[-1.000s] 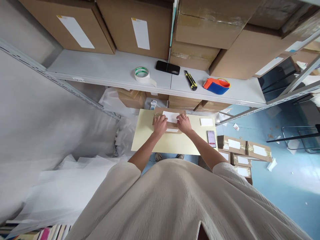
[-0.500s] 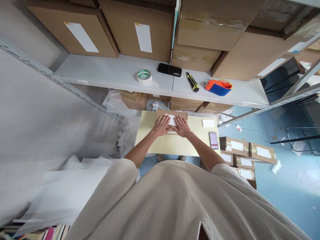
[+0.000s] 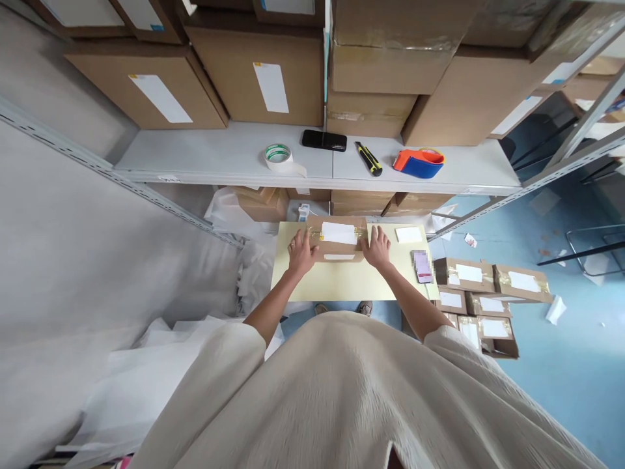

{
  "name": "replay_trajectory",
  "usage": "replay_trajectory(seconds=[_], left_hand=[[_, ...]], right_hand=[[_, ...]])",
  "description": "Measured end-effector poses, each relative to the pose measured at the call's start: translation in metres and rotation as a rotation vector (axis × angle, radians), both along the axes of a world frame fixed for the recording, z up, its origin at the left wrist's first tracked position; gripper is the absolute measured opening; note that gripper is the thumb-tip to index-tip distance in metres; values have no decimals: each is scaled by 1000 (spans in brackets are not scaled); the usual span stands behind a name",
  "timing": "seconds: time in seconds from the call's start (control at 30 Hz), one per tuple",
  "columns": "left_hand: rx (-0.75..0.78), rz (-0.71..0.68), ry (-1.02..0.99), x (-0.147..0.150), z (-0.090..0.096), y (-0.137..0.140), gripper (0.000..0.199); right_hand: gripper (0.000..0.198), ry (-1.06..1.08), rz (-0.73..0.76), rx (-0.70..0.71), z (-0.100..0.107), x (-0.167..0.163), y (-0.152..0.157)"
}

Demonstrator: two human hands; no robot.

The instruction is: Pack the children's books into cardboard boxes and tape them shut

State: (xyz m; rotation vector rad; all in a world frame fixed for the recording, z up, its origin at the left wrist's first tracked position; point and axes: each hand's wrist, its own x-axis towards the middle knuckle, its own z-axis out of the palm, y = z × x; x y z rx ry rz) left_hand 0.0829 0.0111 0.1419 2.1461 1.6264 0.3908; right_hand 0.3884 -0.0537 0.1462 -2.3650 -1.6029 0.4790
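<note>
A taped cardboard box [image 3: 349, 250] lies on the pale yellow tabletop [image 3: 336, 280], with a white label [image 3: 338, 232] on its upper face and a smaller white strip [image 3: 338, 257] on its near side. My left hand [image 3: 302, 254] is at the box's left end, fingers apart, thumb against the near corner. At the right end is my right hand [image 3: 377, 248], also with spread fingers and its thumb by the box edge. Neither hand is wrapped around the box. On the table's right side lie white paper slips [image 3: 408, 234] and a phone with a lit screen [image 3: 422, 266].
On the shelf [image 3: 219, 153] sit a tape roll [image 3: 278, 156], a black phone [image 3: 324, 140], a utility knife [image 3: 368, 159] and an orange-blue tape dispenser [image 3: 418, 163]. Labelled boxes [image 3: 469, 273] are stacked right of the table. White sheets [image 3: 146, 371] are heaped at left.
Both hands have slid outward from the white label to the two ends of the box, uncovering it. The camera view has shifted slightly, showing more of the upper shelf.
</note>
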Motion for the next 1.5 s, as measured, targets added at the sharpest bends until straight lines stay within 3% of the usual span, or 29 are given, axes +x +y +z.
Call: replay_trajectory(seconds=[0.1, 0.27, 0.4, 0.53, 0.7, 0.83, 1.1, 1.3, 1.5], left_hand=[[-23, 75, -133, -6, -7, -5, 74], [33, 52, -258, -7, -9, -9, 68], [66, 1, -283, 0, 5, -13, 65], [91, -77, -314, 29, 27, -19, 63], [138, -181, -379, 93, 58, -32, 60], [156, -271, -434, 155, 75, -57, 61], [136, -492, -497, 292, 95, -154, 60], [40, -646, -479, 385, 83, -246, 66], [-160, -730, -399, 443, 50, -312, 74]], right_hand=[[73, 186, -107, -11, -5, 5, -11], [50, 320, -51, 29, -6, 0, -23], [50, 338, -107, 118, 6, 8, -39], [60, 328, -170, 245, 26, 33, -60], [72, 295, -286, 405, 48, 86, -97], [69, 267, -363, 467, 60, 143, -144], [69, 198, -564, 585, 68, 264, -280], [66, 170, -722, 561, 60, 344, -392], [63, 179, -813, 471, 29, 399, -463]])
